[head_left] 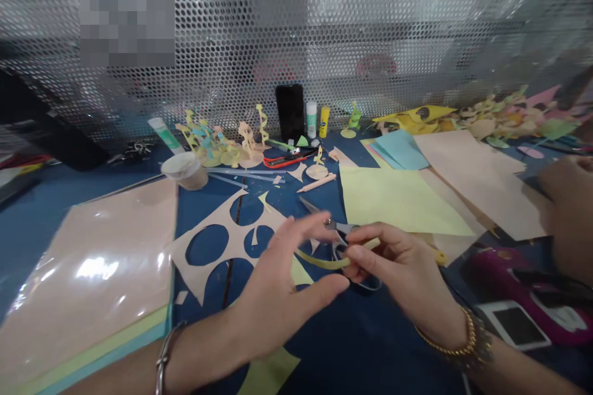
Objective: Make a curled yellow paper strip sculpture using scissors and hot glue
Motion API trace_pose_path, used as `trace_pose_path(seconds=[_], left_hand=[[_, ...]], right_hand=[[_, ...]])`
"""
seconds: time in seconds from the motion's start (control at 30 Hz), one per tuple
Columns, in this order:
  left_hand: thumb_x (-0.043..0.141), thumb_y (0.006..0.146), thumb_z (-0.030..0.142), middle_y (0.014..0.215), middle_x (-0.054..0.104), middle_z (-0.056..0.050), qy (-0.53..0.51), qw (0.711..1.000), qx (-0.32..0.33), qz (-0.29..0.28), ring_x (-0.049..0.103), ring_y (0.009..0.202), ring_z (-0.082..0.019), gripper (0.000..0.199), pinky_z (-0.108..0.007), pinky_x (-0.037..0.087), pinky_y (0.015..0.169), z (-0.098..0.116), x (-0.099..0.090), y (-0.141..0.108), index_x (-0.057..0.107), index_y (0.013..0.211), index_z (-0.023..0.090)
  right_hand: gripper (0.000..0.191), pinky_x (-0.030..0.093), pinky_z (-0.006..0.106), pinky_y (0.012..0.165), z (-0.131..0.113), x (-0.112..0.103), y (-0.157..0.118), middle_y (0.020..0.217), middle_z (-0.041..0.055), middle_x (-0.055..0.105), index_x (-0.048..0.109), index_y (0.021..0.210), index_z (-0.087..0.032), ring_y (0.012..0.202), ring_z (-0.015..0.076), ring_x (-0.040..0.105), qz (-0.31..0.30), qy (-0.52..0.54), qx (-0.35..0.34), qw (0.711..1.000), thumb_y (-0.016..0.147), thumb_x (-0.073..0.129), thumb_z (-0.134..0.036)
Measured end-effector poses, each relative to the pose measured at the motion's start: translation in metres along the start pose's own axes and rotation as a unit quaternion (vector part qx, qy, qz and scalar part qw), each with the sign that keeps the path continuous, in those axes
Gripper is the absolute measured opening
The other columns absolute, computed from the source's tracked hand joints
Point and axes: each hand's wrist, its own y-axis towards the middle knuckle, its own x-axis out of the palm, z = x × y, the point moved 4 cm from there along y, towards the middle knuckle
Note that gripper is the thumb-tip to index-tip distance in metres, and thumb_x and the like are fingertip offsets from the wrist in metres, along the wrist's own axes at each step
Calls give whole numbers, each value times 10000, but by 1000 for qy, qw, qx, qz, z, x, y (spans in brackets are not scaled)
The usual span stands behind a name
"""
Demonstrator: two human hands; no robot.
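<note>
My right fingers (373,261) pinch the strip (325,265) toward the near edge of the desk (365,345), my left fingers (309,226) curved wide beside it. Toward the far edge stands the tub (186,171), contents unclear; the clear sleeve (109,259) toward the near left corner holds pink paper (134,213).

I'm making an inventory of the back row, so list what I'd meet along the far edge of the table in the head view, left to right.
Tilted glue stick, cluster of paper curls, black phone, white-and-green glue stick, yellow glue stick, green paper curl, heap of paper shapes.
</note>
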Motion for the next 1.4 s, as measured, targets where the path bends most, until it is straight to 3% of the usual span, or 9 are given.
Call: trace_pose_path(seconds=[0.07, 0.17, 0.37, 0.53, 0.67, 0.9, 1.07, 1.23, 1.4], left_hand=[[659, 825, 347, 883, 720, -10, -16, 996, -51, -71, 661, 866, -227, 122, -346, 482, 806, 0, 8, -1, 673, 940, 309], [627, 851, 334, 642, 684, 5, -118, 983, -119, -74, 633, 647, -172, 160, -280, 471, 643, -2, 11, 3, 649, 724, 238], [674, 837, 360, 612, 655, 13, -310, 914, -238, -110, 574, 522, -86, 229, -190, 458, 548, -4, 16, 2, 634, 754, 150], [744, 781, 314, 614, 684, 4, -356, 895, -233, -132, 596, 522, -67, 226, -154, 459, 541, 4, 19, -3, 622, 727, 132], [754, 765, 343, 613, 692, 5, -366, 899, -214, -116, 600, 503, -60, 253, -147, 472, 533, 6, 18, -3, 631, 705, 131], [733, 782, 321, 622, 678, 3, -350, 903, -223, -109, 569, 475, -58, 222, -132, 464, 446, 3, 18, -4, 639, 693, 140], [666, 834, 322, 588, 631, 7, -310, 927, -178, -111, 542, 456, -71, 183, -139, 449, 394, 1, 17, -2, 693, 768, 154], [649, 845, 248, 741, 596, 4, -187, 977, -74, -73, 539, 483, -60, 103, -152, 464, 414, -3, 12, -1, 744, 853, 211], [536, 842, 63, 916, 611, -39, -23, 994, 90, -52, 610, 676, -112, 338, -194, 509, 543, 7, 11, -4, 726, 1037, 263]], right_hand=[[171, 601, 221, 484, -3, 2, -2, 596, -5, 714, 673, 896, -189, 513, 148, 702, -20, 8, -18, 1000, 797, 713, -322], [214, 620, 261, 575, -18, -4, -6, 938, 48, 717, 616, 1099, -236, 714, 158, 714, 13, -73, -152, 986, 891, 577, -212], [352, 536, 342, 871, -45, -5, -20, 1155, 88, 621, 662, 1048, -213, 1039, 221, 610, 57, -380, -486, 785, 766, 665, -3], [155, 521, 309, 720, -41, -6, -10, 836, 36, 691, 661, 908, -186, 803, 170, 623, 39, -363, -427, 827, 829, 646, -54], [154, 507, 324, 768, -39, -8, -10, 892, 46, 663, 606, 957, -186, 860, 175, 621, 58, -330, -374, 865, 848, 603, -78], [239, 482, 334, 760, -42, -6, -19, 973, 65, 612, 656, 1009, -201, 862, 185, 589, 80, -401, -451, 794, 797, 686, -96], [72, 469, 305, 713, -37, -3, -9, 865, 47, 615, 682, 824, -189, 790, 162, 574, 37, -357, -355, 863, 834, 646, -128], [122, 419, 233, 562, -11, 9, -2, 679, -20, 578, 618, 712, -188, 609, 106, 509, -113, -144, -70, 981, 823, 644, -231], [187, 378, 172, 468, 8, 13, -4, 568, -49, 552, 638, 713, -171, 500, 65, 466, -118, 102, 110, 982, 757, 727, -330]])
